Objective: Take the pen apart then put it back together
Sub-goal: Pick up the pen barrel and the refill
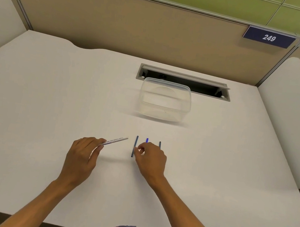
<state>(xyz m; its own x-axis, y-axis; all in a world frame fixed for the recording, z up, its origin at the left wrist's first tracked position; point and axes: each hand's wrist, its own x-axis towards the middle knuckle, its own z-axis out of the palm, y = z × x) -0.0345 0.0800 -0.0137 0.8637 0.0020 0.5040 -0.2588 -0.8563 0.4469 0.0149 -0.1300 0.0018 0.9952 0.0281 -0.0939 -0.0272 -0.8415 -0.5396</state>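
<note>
My left hand (82, 154) grips the white pen barrel (116, 140) by its near end, and the barrel points up and to the right above the table. Three dark pen parts lie side by side on the white table (40, 97): a long dark-blue rod (134, 146), a short bright-blue piece (147, 140) and a thin dark piece (160, 144). My right hand (150, 162) rests over the near ends of these parts, its thumb and fingertips pinched close beside the long rod. Whether it holds any part is hidden by the fingers.
A clear plastic container (164, 100) stands behind the parts, in front of a grey cable slot (185, 79) in the table. Tan partition walls enclose the desk at the back and sides. A sign reading 249 (269, 37) hangs at the upper right.
</note>
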